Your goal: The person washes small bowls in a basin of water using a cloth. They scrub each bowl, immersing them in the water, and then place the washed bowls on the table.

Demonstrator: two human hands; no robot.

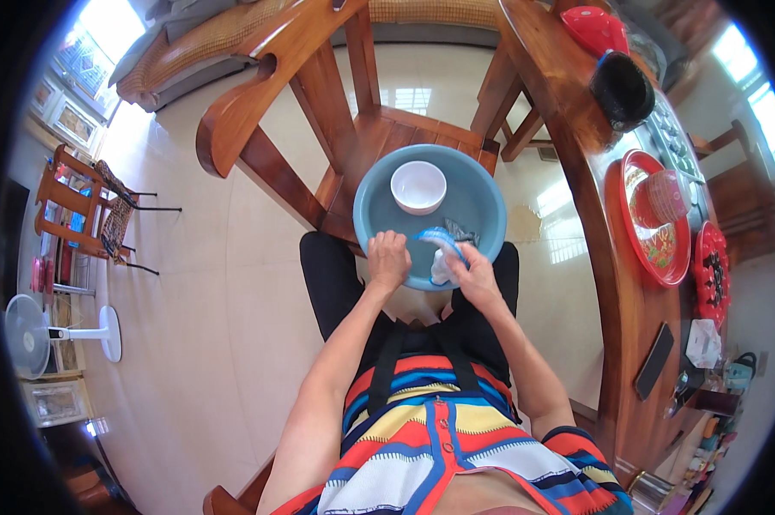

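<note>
A blue-grey plastic basin [373,202] rests on a wooden chair seat just beyond my knees. Inside it, toward the far side, sits a white bowl [419,188]. My left hand [389,262] is closed over the basin's near left rim, its fingers curled. At the near right rim, my right hand [475,276] pinches a limp blue-and-white plastic packet [443,268], whose exact kind I cannot make out. A small dark grey crumpled piece [463,232] lies in the basin just beyond the packet.
Along my right runs a wooden table [581,172] holding a red patterned tray [633,184], a black bowl [623,89] and a phone [654,361]. A white fan [108,333] and another chair [87,206] stand on the floor to the left.
</note>
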